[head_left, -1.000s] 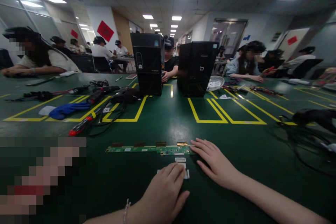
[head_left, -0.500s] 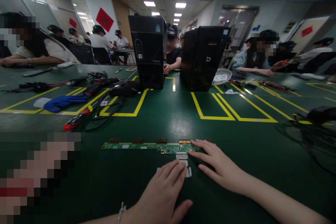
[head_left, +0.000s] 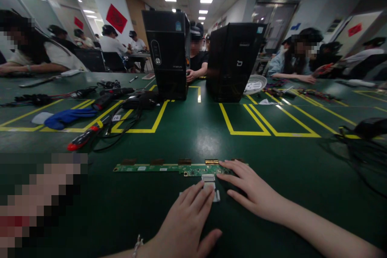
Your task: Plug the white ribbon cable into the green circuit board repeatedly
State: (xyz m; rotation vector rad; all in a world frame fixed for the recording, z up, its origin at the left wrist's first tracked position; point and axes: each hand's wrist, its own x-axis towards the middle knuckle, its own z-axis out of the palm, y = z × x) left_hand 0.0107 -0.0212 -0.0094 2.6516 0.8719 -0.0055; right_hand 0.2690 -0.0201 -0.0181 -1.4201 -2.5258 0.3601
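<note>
Your left hand (head_left: pixel 189 213) lay palm down with the fingers close together, their tips resting on a white flat part (head_left: pixel 208 177) and covering much of it; the thumb stood apart, so nothing was pinched there. Your right hand (head_left: pixel 249 183) spread its fingers loosely, the tips on the right portion of the green circuit board (head_left: pixel 172 167), again with no visible grip. The board lay lengthwise across the table (head_left: pixel 290 165), its brown flaps (head_left: pixel 185 161) along the far edge.

A second earlier, a dark gap separated the white part's far end from the board's near edge; now the end met that edge and seemed to overlap it. That suggested you had brought the two pieces together, with your right hand likely steadying the board, though whether they were joined you couldn't tell from this view. The board's right end also showed past your right fingers, where the hand had hidden it before. Against half a second ago, your hands had hardly altered.

Farther out on your left lay a red-and-black screwdriver (head_left: pixel 83 140) and a blue glove (head_left: pixel 68 117). Across the table stood the left computer tower (head_left: pixel 166 60) and the right computer tower (head_left: pixel 236 64), a co-worker's hand (head_left: pixel 191 75) touching the left one.
</note>
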